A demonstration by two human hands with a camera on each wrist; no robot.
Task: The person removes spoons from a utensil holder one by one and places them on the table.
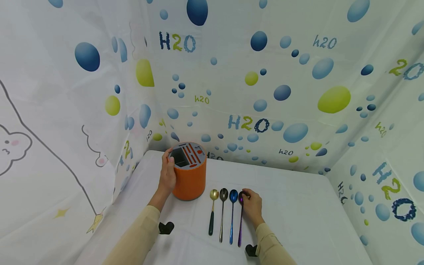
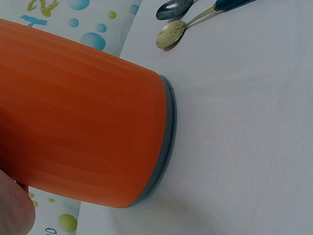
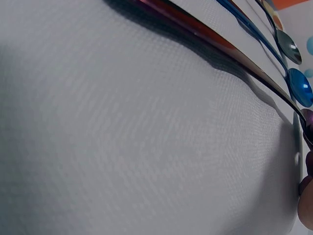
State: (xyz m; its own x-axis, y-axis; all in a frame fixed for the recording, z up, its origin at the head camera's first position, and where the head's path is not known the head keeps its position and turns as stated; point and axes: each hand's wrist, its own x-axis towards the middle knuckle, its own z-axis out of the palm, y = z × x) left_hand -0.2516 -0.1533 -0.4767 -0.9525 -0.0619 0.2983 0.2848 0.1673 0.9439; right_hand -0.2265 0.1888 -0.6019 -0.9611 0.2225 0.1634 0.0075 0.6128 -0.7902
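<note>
Purple spoon (image 1: 240,217), rightmost of four near the orange holder (image 1: 190,178) gripped by the left hand (image 1: 167,176), is pinched at its bowl by the right hand (image 1: 252,206) and is best lifted level, clear of the blue spoon (image 1: 232,213).

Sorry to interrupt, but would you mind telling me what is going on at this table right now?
A person's left hand grips the side of an upright orange holder with a slotted grey top. Their right hand pinches the bowl end of a purple spoon, the rightmost of four lying side by side on the white tablecloth, beside a blue spoon, a dark grey spoon and a gold spoon.
</note>
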